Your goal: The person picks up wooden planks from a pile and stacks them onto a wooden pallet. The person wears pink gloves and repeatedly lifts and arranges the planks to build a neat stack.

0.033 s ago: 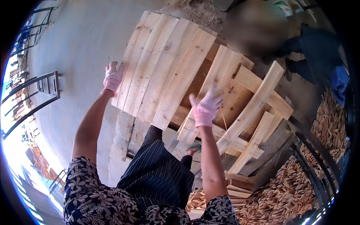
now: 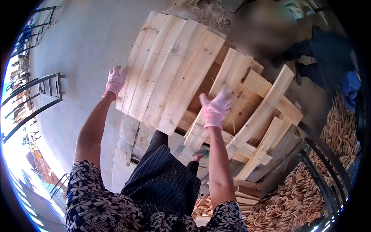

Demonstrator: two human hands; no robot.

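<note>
Pale planks [image 2: 166, 73] lie side by side, forming a broad slatted surface in front of me. My left hand [image 2: 115, 81], in a pink and white knit glove, is at the left edge of this row with fingers stretched and apart; it holds nothing I can see. My right hand [image 2: 216, 109], gloved the same way, hovers spread over or lightly on a loose plank [image 2: 234, 67] to the right of the row. Whether the palm touches the wood I cannot tell. Further right, a narrower board [image 2: 266, 106] lies slanted across other planks.
Across the stack on the far right is another person [image 2: 328, 54] in dark clothes. Heaps of small wood offcuts [image 2: 286, 193] fill the lower right, beside dark curved metal bars [image 2: 322, 154]. A metal frame [image 2: 50, 89] stands on the grey floor [image 2: 83, 46] at left.
My right hand has shifted slightly up and to the right over the planks. The left hand stays at the row's left edge.
</note>
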